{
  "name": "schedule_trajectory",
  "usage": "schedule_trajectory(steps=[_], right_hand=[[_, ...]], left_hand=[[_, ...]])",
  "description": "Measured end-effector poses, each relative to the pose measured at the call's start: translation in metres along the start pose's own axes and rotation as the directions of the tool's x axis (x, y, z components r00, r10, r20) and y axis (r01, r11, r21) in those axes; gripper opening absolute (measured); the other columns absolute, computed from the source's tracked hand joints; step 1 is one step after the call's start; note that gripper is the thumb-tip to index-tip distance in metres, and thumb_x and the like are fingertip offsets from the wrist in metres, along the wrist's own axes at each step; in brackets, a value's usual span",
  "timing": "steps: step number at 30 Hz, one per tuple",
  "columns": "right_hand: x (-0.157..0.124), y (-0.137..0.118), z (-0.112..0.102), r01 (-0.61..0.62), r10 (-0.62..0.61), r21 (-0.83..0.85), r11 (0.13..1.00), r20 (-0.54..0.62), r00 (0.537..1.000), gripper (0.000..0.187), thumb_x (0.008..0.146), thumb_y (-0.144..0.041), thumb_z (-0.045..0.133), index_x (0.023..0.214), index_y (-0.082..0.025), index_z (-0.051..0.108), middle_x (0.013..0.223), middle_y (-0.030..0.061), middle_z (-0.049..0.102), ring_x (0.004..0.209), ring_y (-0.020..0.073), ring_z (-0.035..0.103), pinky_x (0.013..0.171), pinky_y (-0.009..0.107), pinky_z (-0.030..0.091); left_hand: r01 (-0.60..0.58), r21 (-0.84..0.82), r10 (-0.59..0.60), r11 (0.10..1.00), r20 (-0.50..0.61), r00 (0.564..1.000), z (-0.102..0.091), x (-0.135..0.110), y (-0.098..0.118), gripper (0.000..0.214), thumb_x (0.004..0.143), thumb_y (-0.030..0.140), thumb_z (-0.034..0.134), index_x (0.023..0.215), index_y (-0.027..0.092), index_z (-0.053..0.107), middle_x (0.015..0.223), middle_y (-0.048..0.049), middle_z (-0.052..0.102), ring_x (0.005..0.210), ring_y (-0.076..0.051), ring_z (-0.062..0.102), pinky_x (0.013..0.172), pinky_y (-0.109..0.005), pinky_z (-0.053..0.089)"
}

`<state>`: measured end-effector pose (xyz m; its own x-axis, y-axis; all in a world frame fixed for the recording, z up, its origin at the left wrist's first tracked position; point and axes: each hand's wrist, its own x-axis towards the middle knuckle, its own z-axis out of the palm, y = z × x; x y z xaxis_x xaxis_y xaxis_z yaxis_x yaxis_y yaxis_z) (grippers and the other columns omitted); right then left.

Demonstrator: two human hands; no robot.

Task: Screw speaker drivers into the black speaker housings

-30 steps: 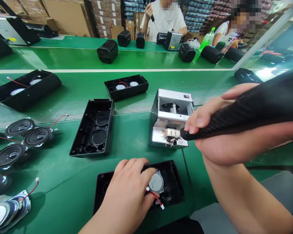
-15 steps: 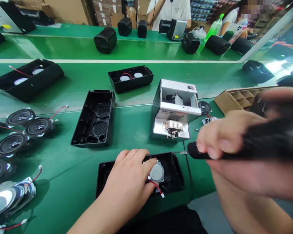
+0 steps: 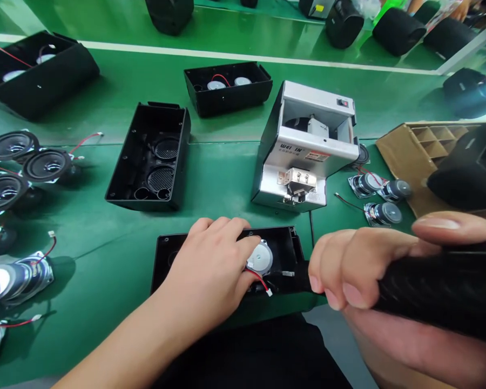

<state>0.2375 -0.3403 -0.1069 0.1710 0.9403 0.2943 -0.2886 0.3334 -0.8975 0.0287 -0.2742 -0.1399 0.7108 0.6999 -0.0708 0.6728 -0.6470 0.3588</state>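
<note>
Black plastic case [image 3: 285,236] lies under the left hand [image 3: 204,270], fingers spread on its speaker [image 3: 261,257]; the right hand [image 3: 350,267] wraps a screwdriver [image 3: 441,286].

Glossy green workbench [image 3: 85,227] with a white stripe. Black speaker housing [image 3: 285,240] around a silver speaker back [image 3: 261,257] and red wire [image 3: 257,279]; second housing with black mesh grille [image 3: 161,178]. Silver-and-black screw feeder [image 3: 295,156]; brown cardboard tray [image 3: 421,156]; electric screwdriver [image 3: 437,286] in dark woven pattern.
</note>
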Motion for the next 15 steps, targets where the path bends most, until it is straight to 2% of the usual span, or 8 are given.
schedule_trajectory(steps=[4,10,15], right_hand=[[-0.0022,0.0024,-0.0003,-0.043,0.044,0.037,0.998,-0.005,0.999,0.028,0.107,-0.034,0.053,0.119,-0.035,0.079,0.063,0.0029,0.069,0.052,0.0216,0.063,0.053,0.041,0.059],[-0.0061,0.0084,0.0016,-0.083,0.084,0.043,0.996,-0.022,0.996,0.022,0.107,-0.035,0.055,0.114,-0.033,0.076,0.063,0.003,0.07,0.056,0.024,0.065,0.058,0.042,0.059],[-0.0068,0.007,0.0081,-0.001,0.001,-0.052,0.999,-0.006,1.0,0.021,0.107,-0.039,0.063,0.12,-0.036,0.079,0.067,0.0002,0.07,0.053,0.0218,0.064,0.055,0.041,0.057]], left_hand=[[-0.012,0.01,0.012,1.0,-0.014,1.0,0.0006,0.0009,0.0004,0.034,0.091,0.031,0.085,0.124,0.027,0.077,0.133,-0.0062,0.072,0.114,-0.032,0.068,0.093,-0.051,0.045],[-0.003,0.025,0.003,1.0,-0.001,1.0,-0.0006,0.0,0.002,0.033,0.092,0.032,0.085,0.123,0.028,0.078,0.131,-0.0065,0.073,0.111,-0.032,0.068,0.091,-0.05,0.044],[0.004,0.02,-0.004,1.0,0.005,1.0,-0.0005,0.0006,0.0029,0.031,0.094,0.037,0.083,0.124,0.029,0.078,0.132,-0.0073,0.073,0.113,-0.032,0.068,0.091,-0.049,0.044]])
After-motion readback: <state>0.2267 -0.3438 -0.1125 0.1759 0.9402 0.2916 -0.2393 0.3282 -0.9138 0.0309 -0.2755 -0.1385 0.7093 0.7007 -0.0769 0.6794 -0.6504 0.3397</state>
